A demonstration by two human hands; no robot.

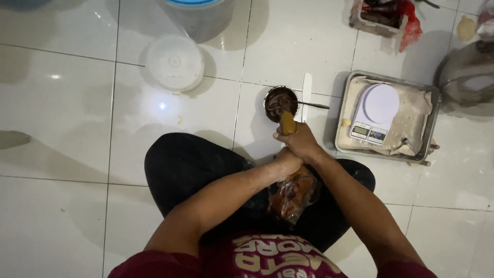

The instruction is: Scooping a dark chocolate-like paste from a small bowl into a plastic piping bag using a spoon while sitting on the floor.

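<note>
A person sits cross-legged on a white tiled floor (62,128), seen from above. A clear plastic bag (294,194) with orange-brown contents lies in the lap, just under the wrists. Ahead of the knees stands a small round metal bowl (280,102) of dark brown paste with a spoon (313,105) resting in it, handle to the right, and a pale flat spatula (306,92) lies just beside it. To the right, a metal tray (429,128) lined with pale paper carries a white kitchen scale (374,110) with a round platform. Farther off are a round white lid (175,63), a pale bucket with a blue rim (198,15) and a container wrapped in red plastic (386,15).

Both forearms reach forward and meet over the lap. The right hand (301,141) is closed around a tan, cone-shaped piece of dough (287,123), whose tip points toward the bowl. The left hand (285,160) sits just below and against the right, fingers curled; whether it also grips the dough or the bag I cannot tell
</note>
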